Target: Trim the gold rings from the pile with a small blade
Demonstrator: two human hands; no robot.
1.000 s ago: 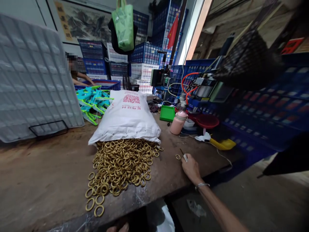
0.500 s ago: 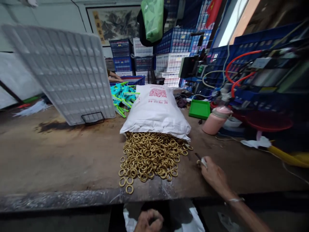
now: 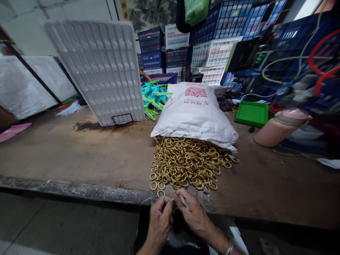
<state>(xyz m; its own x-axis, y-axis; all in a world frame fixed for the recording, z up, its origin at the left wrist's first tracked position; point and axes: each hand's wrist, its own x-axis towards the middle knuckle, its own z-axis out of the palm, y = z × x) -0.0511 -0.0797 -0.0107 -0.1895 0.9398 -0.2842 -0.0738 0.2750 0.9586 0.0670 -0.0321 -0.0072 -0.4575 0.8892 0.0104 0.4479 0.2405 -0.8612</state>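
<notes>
meeting at the front edge of the counter (image 3: pixel 66 156): your two hands, so close that whether the fingertips touch cannot be told

your left hand (image 3: pixel 160 219): fingers curled in, thumb and forefinger pinched on a small gold piece (image 3: pixel 173 199), mostly hidden, its full shape unclear

your right hand (image 3: pixel 195 214): curled snugly around a slim pale tool (image 3: pixel 183 200), with a bracelet (image 3: pixel 230 245) round your wrist

gold rings (image 3: pixel 186 163): heaped on the counter just ahead of your hands, with a loose ring (image 3: pixel 160 193) near your left fingertips

white sack (image 3: pixel 196 117): lying behind the heap, red print on top, its near edge over the rings

left of the sack: turquoise and lime-green pieces (image 3: pixel 156 97) in a tangle, then a ribbed tray (image 3: pixel 103 71) standing tilted, a black wire stand (image 3: pixel 122 119) at its foot

right of the sack: a green tray (image 3: pixel 252 113), and near it a pink bottle (image 3: pixel 280 129)

beyond: stacked blue crates (image 3: pixel 151 46) and white crates (image 3: pixel 207 52), a co-worker's arm (image 3: pixel 145 75) partly showing beside the ribbed tray
</notes>
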